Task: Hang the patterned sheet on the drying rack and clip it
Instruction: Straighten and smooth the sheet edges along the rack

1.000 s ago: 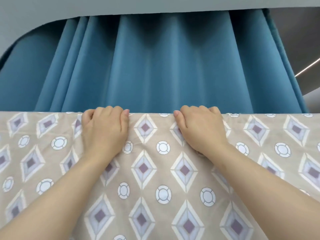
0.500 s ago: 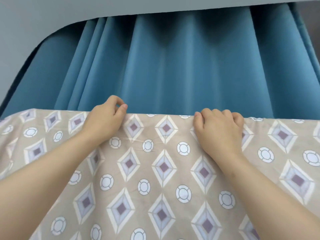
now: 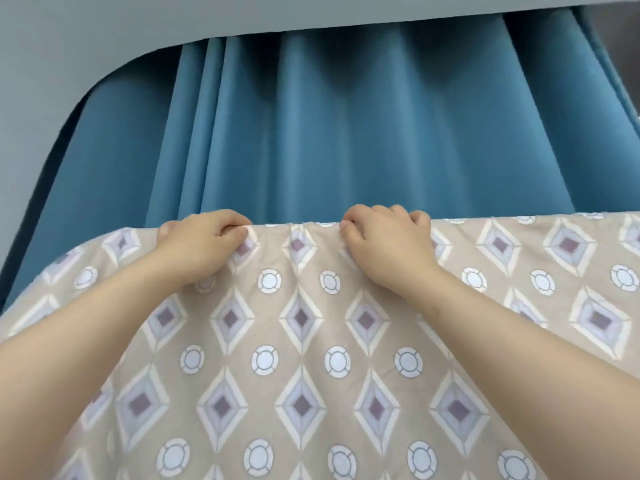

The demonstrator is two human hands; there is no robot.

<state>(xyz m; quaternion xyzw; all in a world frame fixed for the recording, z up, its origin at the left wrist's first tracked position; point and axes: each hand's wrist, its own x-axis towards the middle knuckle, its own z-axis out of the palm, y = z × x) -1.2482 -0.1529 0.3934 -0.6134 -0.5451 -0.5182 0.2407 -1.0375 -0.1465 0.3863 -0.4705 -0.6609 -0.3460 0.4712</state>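
The patterned sheet (image 3: pixel 301 358), beige with purple diamonds and white circles, fills the lower half of the view and folds over a straight top edge. The drying rack itself is hidden under the cloth. My left hand (image 3: pixel 201 247) grips the sheet at its top edge left of centre, fingers curled over the fold and thumb pinching the fabric. My right hand (image 3: pixel 388 244) grips the same edge right of centre, fingers curled over it. The cloth between the hands is slightly bunched. No clip is in sight.
A teal curtain (image 3: pixel 346 133) hangs in folds directly behind the sheet. A grey wall or ceiling panel (image 3: pixel 86 46) curves across the top and left. The sheet's left side slopes down toward the lower left corner.
Both hands have kept their hold on the top edge and drawn closer together, bunching the cloth between them. The view has shifted, and the sheet's left end now slopes down.
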